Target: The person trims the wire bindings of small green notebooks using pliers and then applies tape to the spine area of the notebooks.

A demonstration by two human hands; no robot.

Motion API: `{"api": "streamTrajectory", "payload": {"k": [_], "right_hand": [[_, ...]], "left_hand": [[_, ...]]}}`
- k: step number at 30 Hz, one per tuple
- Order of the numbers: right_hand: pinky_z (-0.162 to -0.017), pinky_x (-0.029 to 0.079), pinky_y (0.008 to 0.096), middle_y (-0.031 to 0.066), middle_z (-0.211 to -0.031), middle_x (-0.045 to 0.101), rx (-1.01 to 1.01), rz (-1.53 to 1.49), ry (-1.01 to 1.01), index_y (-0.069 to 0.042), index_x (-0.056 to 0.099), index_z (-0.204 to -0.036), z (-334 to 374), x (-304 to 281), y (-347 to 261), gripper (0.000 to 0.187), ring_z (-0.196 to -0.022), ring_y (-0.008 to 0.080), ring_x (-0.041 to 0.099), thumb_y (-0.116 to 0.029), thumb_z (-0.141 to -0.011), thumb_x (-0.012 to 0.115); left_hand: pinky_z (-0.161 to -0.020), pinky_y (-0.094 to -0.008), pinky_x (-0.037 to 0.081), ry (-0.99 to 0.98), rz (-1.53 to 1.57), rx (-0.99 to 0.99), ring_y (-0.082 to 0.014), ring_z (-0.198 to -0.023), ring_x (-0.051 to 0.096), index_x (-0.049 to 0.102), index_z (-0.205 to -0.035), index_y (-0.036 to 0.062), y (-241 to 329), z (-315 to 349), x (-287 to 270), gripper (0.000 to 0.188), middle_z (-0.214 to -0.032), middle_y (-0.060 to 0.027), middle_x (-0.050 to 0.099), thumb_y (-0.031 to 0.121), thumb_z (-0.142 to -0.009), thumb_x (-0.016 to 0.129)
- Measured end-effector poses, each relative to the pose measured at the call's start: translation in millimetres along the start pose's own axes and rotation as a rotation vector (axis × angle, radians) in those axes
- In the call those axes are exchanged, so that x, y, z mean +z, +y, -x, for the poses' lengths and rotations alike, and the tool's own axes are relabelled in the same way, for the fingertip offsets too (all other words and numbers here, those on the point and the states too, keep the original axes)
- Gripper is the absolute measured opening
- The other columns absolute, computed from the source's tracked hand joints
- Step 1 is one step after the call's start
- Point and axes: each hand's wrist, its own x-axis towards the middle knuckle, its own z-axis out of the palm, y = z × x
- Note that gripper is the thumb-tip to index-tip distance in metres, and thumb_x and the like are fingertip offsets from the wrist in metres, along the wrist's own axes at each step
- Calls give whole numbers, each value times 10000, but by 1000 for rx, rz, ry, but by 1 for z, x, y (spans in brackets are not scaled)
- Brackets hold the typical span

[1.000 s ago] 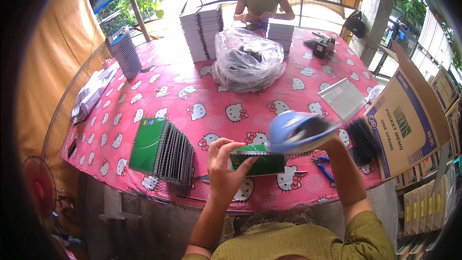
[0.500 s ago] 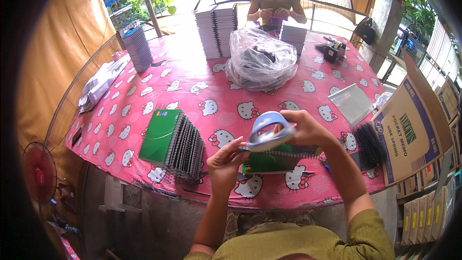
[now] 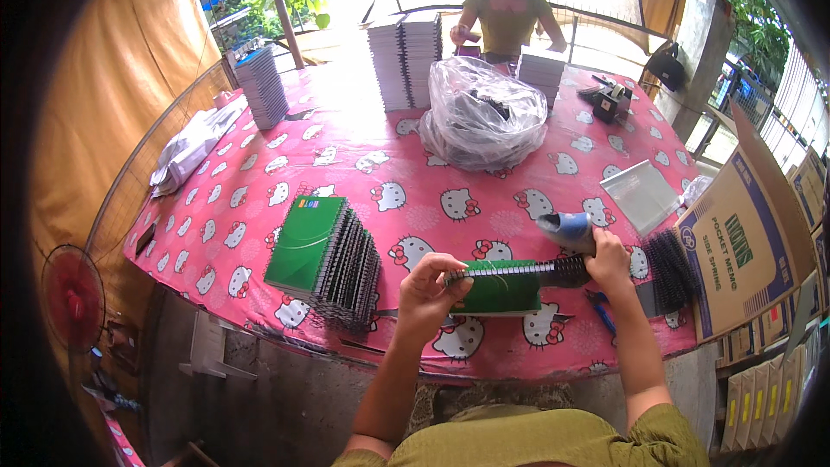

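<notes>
A green stack [image 3: 306, 245] stands coil-bound; the left grip [image 3: 422, 296] pinches another notebook [image 3: 503, 296], its black coil [image 3: 571, 272] apparently part-threaded, while the right grip [image 3: 610, 261] clasps a blue tool [image 3: 571, 230].

A notebook [image 3: 503, 294] is held at its left end by the left hand [image 3: 430, 288]; just off its right end, a handheld object [image 3: 566, 230] is held by the right hand [image 3: 609, 261]. Left of the grip, a notebook pile [image 3: 307, 244] is set on the table [image 3: 343, 182]. Pliers [image 3: 603, 313] are laid near the right hand; farther right, loose coils [image 3: 673, 270] are followed by a carton [image 3: 735, 246]. Beyond the grip, a plastic bag [image 3: 480, 134] is placed, with book stacks [image 3: 393, 69] set behind on either side and a co-worker [image 3: 508, 24] seen farther back. Far left of the grip, cloth [image 3: 194, 149] is laid
</notes>
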Motion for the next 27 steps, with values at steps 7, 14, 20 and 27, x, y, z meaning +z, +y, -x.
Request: {"api": "streamTrajectory", "payload": {"k": [7,14,20,27], "right_hand": [[-878,482,418,183,-1095,626,-240,-456,144,0,608,-1103,29,-123,-68,397,-1033,337,602,-147,-768,761],[-802,469,415,136,-914,609,-839,-611,40,-16,618,-930,35,-103,-177,195,-917,313,592,-119,-782,692],[-770,455,401,99,-846,586,-889,-483,24,-35,606,-856,33,-87,-185,91,-851,284,580,-94,-793,635],[-762,452,385,95,-864,596,-926,-491,15,-38,622,-860,30,-96,-182,116,-858,275,583,-91,-759,649]], "left_hand": [[-699,-187,497,90,-5,123,-66,-868,562,579,-1124,21,-10,4,5,301,-995,-28,588,-79,-852,659],[-767,-230,538,114,95,146,-117,-952,621,532,-1261,5,-12,7,6,438,-1060,-91,646,-94,-851,648],[-774,-237,550,148,170,147,-132,-940,644,561,-1226,-6,-13,12,5,399,-1080,-104,650,-111,-849,638],[-784,-243,553,154,166,144,-141,-941,652,630,-1118,-16,-21,12,3,287,-1077,-104,656,-120,-851,624]]}}
